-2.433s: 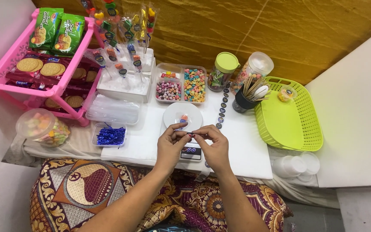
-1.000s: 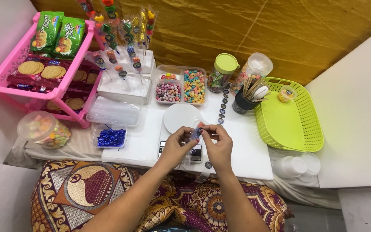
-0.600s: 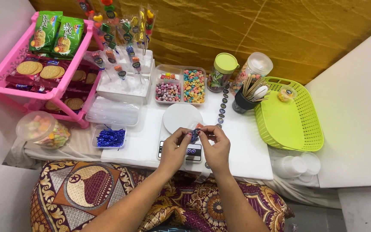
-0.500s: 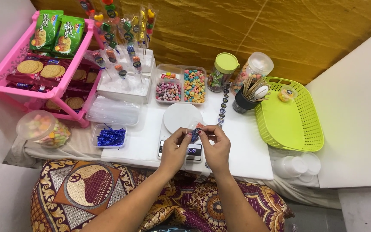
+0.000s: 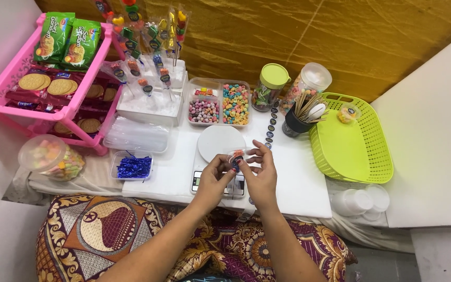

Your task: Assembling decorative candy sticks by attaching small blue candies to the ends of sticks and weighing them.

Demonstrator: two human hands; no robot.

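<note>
Gold fabric hangs behind a white surface crowded with sweets and packing goods, and at its near edge, over a small kitchen scale with a round white plate, both hands are brought together. A small clear candy packet, with orange and dark pieces inside, is held between them, above the scale's display end rather than resting on it. The left hand is seen with its grip closed on the packet's lower left side, thumb and fingertips pinched; the right hand is closed on the upper right side, the remaining fingers fanned out above. The packet's long axis cannot be judged for certain, since most of it is hidden by the fingers, though it appears tilted up toward the right hand. Neither hand is nearer: both are in contact. A tray of blue twist ties lies well to the left, on the left hand's side, and a strip of round dark stickers runs just beyond the right hand. A divided candy box stands behind the scale, and a green basket lies well apart to the right.
</note>
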